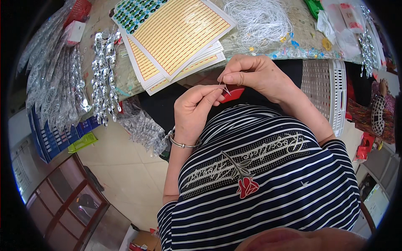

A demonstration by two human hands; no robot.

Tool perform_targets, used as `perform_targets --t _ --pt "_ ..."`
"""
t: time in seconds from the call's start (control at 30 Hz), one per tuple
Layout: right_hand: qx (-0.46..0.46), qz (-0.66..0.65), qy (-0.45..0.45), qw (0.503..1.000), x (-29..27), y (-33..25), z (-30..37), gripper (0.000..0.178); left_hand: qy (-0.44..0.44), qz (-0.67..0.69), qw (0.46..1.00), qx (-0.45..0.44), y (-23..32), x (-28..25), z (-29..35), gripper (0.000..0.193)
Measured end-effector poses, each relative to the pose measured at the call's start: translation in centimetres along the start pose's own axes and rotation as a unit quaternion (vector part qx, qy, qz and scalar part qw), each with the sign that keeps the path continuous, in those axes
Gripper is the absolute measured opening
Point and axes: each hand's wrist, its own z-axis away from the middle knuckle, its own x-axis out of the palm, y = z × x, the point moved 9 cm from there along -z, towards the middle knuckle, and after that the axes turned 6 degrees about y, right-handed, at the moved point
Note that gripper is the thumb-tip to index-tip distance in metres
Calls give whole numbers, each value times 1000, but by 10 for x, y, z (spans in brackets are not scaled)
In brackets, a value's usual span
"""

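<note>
In front of my chest, both hands pinch a thin white string [226,88], which forms a small loop between the fingertips. My left hand [193,108] is closed on it with thumb and forefinger. Slightly higher and to the right, my right hand [256,78] is closed on the string too, a ring on one finger. Just below the fingertips shows a red curved piece [233,96]; whether it hangs from the string or lies on my lap I cannot tell. A loose heap of white strings [260,21] lies on the table [310,45] beyond my right hand.
Printed sticker sheets [180,35] overhang the table's near edge. Twisted silver strips [104,75] and bundles of clear-wrapped ones [58,79] hang at the left, above a blue crate [48,140]. A white plastic basket [324,88] stands at the right. Another person's spotted sleeve [378,115] shows far right.
</note>
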Motion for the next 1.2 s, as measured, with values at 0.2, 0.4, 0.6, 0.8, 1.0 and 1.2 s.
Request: perform_targets --t 0.2,0.4,0.6,0.8,1.0,1.2 --pt "-5 -24 1 1000 0 6 -4 15 -14 -19 1000 9 -2 1 0 11" --pt "34 -10 -13 999 2 15 -5 11 -35 -41 999 -1 -5 3 2 11" --pt "17 -56 17 998 0 -1 -3 10 -48 9 997 -63 -14 5 5 18" --pt "-29 -64 25 997 -5 -14 -2 11 -36 93 994 -53 -11 9 5 29" --pt "-58 -23 18 998 0 -13 0 11 -15 137 989 -52 -2 11 -7 24" --pt "-99 22 18 995 2 -14 2 15 44 96 993 -55 -3 5 -6 14"
